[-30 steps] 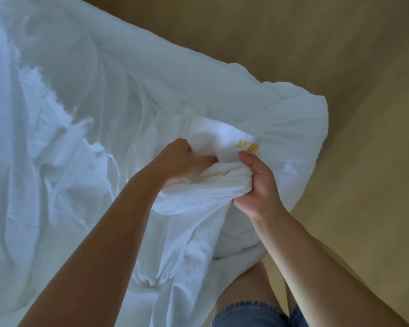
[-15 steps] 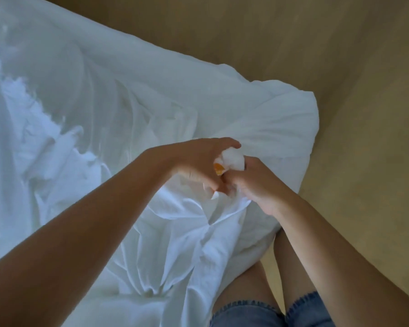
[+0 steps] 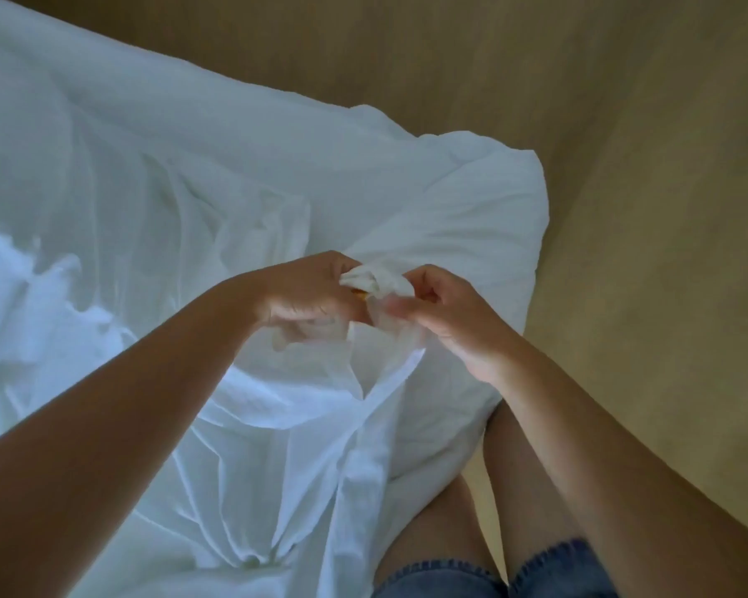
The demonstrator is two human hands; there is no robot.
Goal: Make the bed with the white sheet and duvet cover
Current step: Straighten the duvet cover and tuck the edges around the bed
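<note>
Looking down through the head camera, I see both hands meet just right of the frame's centre, above the cover (image 3: 217, 174). The cover fills the left and middle of the frame, white and heavily creased, and bulges into a puffed, rounded end at centre right. Between the hands sits a small twisted corner (image 3: 378, 281) of white cloth, raised above the rest. The left hand (image 3: 307, 295) comes in from the lower left with its fingers curled and grips the corner from the left side; its lower fingers are blurred, so I cannot tell just how they lie. The right hand (image 3: 454, 321) comes in from the lower right; its thumb and forefinger pinch the corner from the right, the other fingers curled in toward the palm. A speck of orange (image 3: 359, 295) shows on the cloth just beside the left knuckles. Below the hands the cloth hangs in long folds to the bottom edge, gathering at a knot-like pucker at lower centre. I cannot tell sheet from cover in this heap. Tan floor (image 3: 644, 209) takes the top and right of the frame; bare legs and denim shorts (image 3: 445, 582) show at the lower right.
</note>
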